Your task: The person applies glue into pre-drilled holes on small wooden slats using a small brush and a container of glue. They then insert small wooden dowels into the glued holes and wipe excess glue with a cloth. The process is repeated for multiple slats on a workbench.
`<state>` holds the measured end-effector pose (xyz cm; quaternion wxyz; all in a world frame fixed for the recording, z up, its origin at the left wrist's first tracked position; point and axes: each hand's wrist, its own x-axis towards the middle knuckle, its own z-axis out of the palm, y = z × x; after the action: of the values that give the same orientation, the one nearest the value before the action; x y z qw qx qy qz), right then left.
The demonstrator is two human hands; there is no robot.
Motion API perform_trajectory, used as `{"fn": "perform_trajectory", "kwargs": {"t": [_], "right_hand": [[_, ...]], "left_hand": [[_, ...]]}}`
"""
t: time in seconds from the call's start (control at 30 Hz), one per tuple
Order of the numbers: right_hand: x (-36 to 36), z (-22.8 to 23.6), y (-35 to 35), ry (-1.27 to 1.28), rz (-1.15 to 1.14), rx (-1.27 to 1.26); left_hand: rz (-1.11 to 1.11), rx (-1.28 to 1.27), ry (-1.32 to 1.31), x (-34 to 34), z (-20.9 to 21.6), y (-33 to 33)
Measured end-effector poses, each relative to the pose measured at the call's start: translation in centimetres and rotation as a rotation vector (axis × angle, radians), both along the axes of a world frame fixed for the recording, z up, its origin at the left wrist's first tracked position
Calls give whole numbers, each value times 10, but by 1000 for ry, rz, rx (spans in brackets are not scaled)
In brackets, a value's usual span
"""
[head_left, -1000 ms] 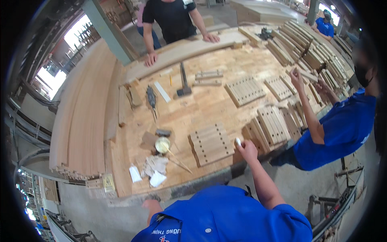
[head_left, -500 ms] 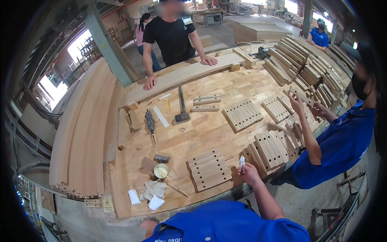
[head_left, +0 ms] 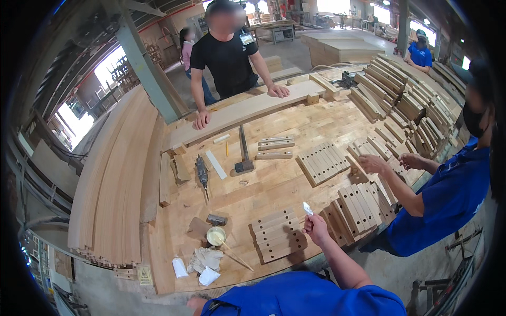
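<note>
My right hand (head_left: 315, 229) is closed around a small white shiny packet (head_left: 307, 208) that sticks up from the fingers. It hangs above the workbench, just right of a row of drilled wooden slats (head_left: 274, 242). Part of my left hand (head_left: 196, 304) shows at the lower edge beside my blue shirt; its fingers are hidden. Nearest to it on the bench lie two white packets, one a white packet (head_left: 179, 267) at the corner, and a crumpled cloth (head_left: 205, 259). A cup of pale paste (head_left: 216, 236) with a thin stick (head_left: 238, 256) stands behind the cloth.
A mallet (head_left: 244, 164), a power tool (head_left: 202, 173) and a white strip (head_left: 215, 164) lie mid-bench. More drilled slats (head_left: 322, 162) and stacked pieces (head_left: 387, 87) fill the right. Long boards (head_left: 108, 184) stand left. A person rests hands on a plank (head_left: 242, 110); a co-worker (head_left: 448, 184) works at right.
My right hand has moved left with the white packet, toward the near slats. The co-worker at right has lowered both hands; the wooden piece is no longer held up. The whole view has shifted slightly.
</note>
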<state>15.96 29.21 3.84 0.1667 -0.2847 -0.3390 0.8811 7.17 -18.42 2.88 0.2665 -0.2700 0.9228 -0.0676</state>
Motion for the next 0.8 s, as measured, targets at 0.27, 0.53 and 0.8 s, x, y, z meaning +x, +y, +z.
{"fn": "perform_trajectory", "kwargs": {"t": [0.27, 0.53, 0.8], "right_hand": [[-40, 30, 21, 40, 165, 192], [-53, 83, 19, 161, 18, 571], [1, 64, 11, -46, -28, 1187]], "left_hand": [[31, 22, 14, -4, -4, 12], [42, 20, 57, -7, 3, 9], [-12, 19, 98, -12, 9, 5]]}}
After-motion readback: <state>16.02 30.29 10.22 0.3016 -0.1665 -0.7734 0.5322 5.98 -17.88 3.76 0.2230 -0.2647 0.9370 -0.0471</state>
